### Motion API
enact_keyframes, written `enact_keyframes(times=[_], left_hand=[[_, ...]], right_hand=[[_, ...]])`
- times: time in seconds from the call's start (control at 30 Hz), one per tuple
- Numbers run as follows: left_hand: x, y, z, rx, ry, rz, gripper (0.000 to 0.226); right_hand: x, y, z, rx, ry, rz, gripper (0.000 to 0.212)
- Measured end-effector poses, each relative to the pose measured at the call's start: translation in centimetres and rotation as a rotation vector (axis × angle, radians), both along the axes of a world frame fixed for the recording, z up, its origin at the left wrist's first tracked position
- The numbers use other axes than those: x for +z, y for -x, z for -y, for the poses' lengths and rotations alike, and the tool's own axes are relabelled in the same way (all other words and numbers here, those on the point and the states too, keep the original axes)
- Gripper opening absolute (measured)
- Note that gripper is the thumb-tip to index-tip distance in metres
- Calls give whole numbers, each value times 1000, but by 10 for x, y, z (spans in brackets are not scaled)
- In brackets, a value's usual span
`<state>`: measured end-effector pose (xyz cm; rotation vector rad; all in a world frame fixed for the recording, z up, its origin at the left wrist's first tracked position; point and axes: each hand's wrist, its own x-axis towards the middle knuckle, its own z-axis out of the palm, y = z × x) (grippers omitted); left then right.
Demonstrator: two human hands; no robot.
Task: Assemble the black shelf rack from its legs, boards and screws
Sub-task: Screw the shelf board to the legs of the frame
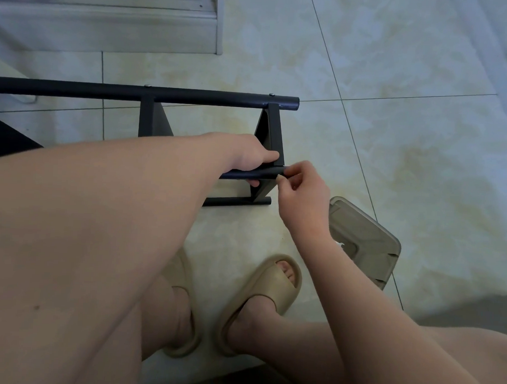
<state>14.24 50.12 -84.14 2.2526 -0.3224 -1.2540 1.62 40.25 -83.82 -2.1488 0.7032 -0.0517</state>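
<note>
1. Two bare hands meet at the centre of the frame on the black shelf rack (274,129), which lies on its side on the tiled floor (394,140).
2. The left hand (251,157) reaches in from the lower left with its forearm stretched out. Its grip is wrapped round the near leg (264,172), fingers curled beneath and thumb laid along the top.
3. The right hand (301,191) comes up from the lower right with its wrist bent. Thumb and forefinger pinch the very end of that leg and the other fingers are curled. Whether a screw sits between them is too small to tell.
4. The far leg (134,92) crosses the upper left, joined to two boards.
5. A brownish plastic box (366,243) lies right of the hands.
</note>
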Motion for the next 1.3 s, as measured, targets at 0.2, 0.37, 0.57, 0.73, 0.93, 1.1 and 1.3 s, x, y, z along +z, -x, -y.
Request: enact_keyframes(times=[0.2,0.37,0.57,0.73,0.93,1.1,1.3], left_hand=[[-1,1,-1,29,26,3,43],[2,2,-2,65,32,-26,48],[3,3,-1,12,30,6,47],[-1,4,-2,71,76,-11,46],[-1,4,-3,92,50,-37,48],[-1,4,-2,121,30,-46,49],[0,5,-1,59,0,-28,41]], right_hand=[[-4,5,-1,126,163,88,8],[-5,-2,-2,-13,10,-4,18],[2,-12,1,-98,-137,-116,32],[3,-8,2,-71,-83,-60,19],[0,-4,1,25,38,-57,25],[-5,-4,-2,14,45,-71,25],[-2,-9,-2,74,71,-148,40]])
